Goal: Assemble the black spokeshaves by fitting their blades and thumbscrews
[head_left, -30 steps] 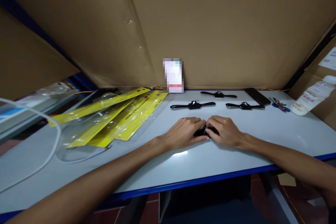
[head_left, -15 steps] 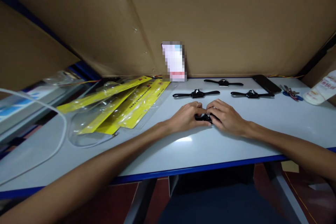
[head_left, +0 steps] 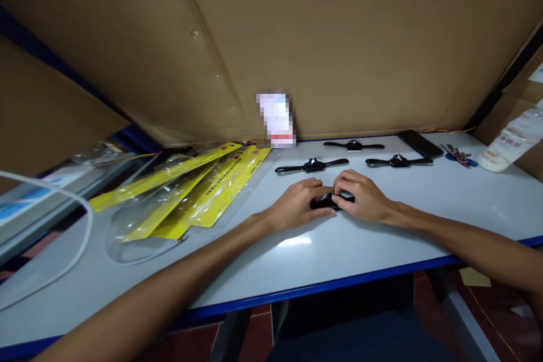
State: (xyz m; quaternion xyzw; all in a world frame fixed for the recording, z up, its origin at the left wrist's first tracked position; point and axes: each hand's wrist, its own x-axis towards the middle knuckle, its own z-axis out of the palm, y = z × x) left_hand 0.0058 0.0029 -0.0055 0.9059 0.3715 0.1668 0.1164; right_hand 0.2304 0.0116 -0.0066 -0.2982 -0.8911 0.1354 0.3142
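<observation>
Moved hardly at all since the earlier frame, beyond a small swing of the camera view. Holding a black tool (head_left: 324, 202) between left hand (head_left: 294, 203) and right hand (head_left: 360, 198), fingers curled close around it, at the white tabletop (head_left: 254, 268). Facing three similar black tools (head_left: 314, 166), with yellow-carded packages (head_left: 224, 192) leftward.

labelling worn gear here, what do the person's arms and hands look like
Both the left hand and right hand are bare, with no gloves. The left forearm and right forearm are uncovered, with no sleeve, watch or bracelet showing. I cannot tell about rings.
</observation>
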